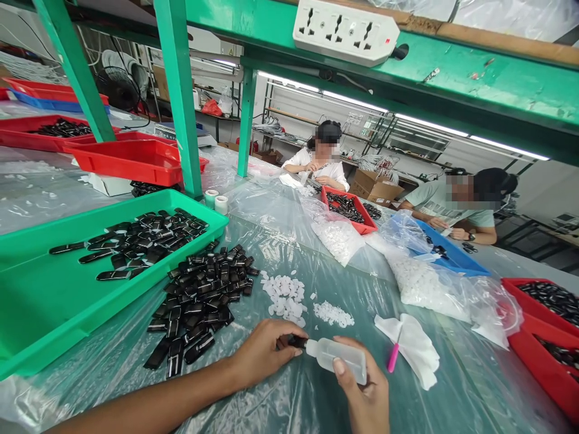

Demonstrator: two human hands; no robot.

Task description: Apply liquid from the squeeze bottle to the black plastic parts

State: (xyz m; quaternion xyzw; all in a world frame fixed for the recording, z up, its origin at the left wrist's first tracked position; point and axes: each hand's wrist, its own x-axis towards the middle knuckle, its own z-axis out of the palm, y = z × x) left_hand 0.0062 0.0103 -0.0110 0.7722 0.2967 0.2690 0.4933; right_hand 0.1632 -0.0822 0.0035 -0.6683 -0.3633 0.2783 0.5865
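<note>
My left hand (pixel 266 352) pinches a small black piece (pixel 296 342) near the bottom centre. Wrapped round a translucent squeeze bottle (pixel 332 357) is my right hand (pixel 364 386), with the bottle's nozzle end against or very close to the black piece. Left of my hands lies a heap of glossy black pieces (pixel 203 295). Just beyond them are a pile of flat white pieces (pixel 284 295) and a pile of smaller white bits (pixel 333 314). A pink-handled tool (pixel 393 357) rests on a white cloth (pixel 418 355) to the right.
A green tray (pixel 45 289) with black pieces fills the left. Green posts (pixel 178 96) and a beam with a power strip (pixel 346 30) stand ahead. Bags of white pieces (pixel 420 283), red trays (pixel 543 367) and a blue tray (pixel 452 250) lie right. Two people sit across the table.
</note>
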